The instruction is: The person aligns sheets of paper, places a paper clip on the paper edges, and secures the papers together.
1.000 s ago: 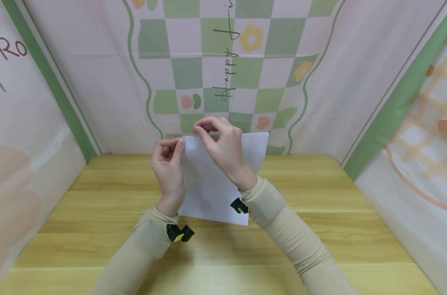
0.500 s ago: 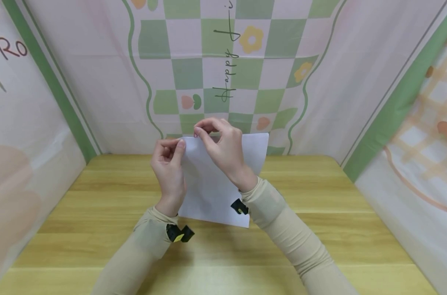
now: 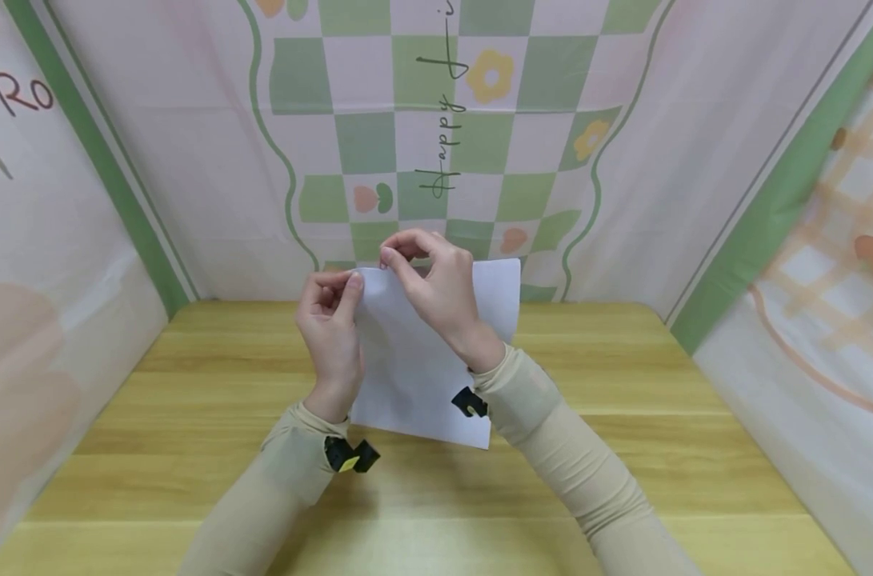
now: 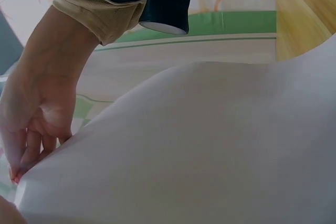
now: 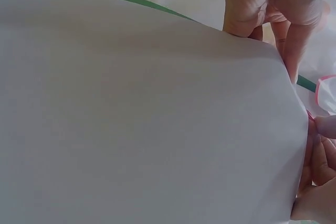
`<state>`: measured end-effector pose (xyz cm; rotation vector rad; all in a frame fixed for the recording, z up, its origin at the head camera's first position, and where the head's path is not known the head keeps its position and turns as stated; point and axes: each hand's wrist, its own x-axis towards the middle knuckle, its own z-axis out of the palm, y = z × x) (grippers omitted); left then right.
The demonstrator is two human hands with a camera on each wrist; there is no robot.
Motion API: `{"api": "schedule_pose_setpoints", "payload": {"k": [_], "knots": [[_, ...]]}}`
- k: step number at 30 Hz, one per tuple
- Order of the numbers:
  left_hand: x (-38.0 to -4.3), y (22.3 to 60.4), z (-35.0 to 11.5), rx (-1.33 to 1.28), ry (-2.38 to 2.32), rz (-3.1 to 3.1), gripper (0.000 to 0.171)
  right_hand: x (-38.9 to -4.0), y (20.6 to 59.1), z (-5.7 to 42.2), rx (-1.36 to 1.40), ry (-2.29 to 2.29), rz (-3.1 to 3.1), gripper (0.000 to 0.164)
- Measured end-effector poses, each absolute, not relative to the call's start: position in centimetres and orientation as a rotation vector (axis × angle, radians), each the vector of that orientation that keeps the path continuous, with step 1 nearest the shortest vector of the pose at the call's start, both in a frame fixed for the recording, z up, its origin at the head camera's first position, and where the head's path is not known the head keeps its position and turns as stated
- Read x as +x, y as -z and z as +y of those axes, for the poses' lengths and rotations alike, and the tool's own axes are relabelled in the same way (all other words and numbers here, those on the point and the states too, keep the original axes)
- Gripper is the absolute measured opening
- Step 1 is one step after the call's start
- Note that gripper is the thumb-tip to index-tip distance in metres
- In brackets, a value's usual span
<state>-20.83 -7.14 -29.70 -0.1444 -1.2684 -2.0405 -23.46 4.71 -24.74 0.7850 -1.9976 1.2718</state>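
A white sheet of paper (image 3: 407, 368) is held up over the table, its face towards me. My left hand (image 3: 330, 336) pinches the top left corner between thumb and fingers. At the top edge, just to the right, my right hand (image 3: 443, 288) pinches a small, thin red piece (image 3: 382, 265) that looks like a paper clip, right at the paper's edge. In the left wrist view the red piece (image 4: 17, 179) shows at the right hand's fingertips. The paper (image 5: 157, 108) fills most of the right wrist view and hides part of the right fingers.
Beneath the hands lies a wooden table (image 3: 213, 384). A patterned cloth (image 3: 364, 144) with green checks hangs behind it, and more printed cloth stands on both sides. Each wrist carries a small black camera (image 3: 353, 455).
The paper's lower right corner has dropped slightly and its upper right corner has drawn in a little to the left. Both hands stay nearly still.
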Motion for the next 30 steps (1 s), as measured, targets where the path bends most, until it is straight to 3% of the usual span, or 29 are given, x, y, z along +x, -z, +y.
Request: {"api": "schedule_pose_setpoints", "payload": {"k": [30], "knots": [[-20.57,29.54,-7.01,-0.124,1.991,-1.387,0.008,-23.43,25.07,4.99,0.778,-1.268,-2.054,0.011]]}}
